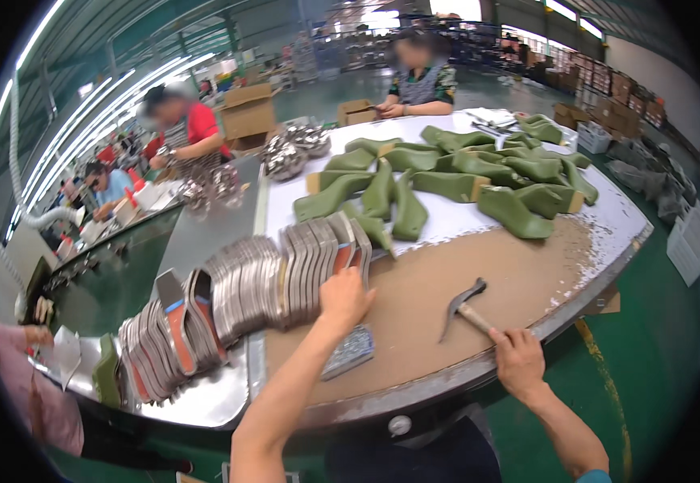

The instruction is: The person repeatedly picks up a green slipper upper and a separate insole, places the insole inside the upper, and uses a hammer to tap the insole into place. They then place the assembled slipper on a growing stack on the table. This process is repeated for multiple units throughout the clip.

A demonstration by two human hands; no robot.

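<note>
My left hand rests on the right end of a long curved row of grey shoe insoles standing on edge, fingers on the last pieces. My right hand grips the wooden handle of a hammer whose dark metal head lies on the brown board at the table's near edge. A small flat box of metal tacks lies just below my left wrist.
Several green shoe lasts are spread over the white tabletop behind the board. Shiny metal parts are piled at the back left. Other people work at the far end and left side. A green floor lies to the right.
</note>
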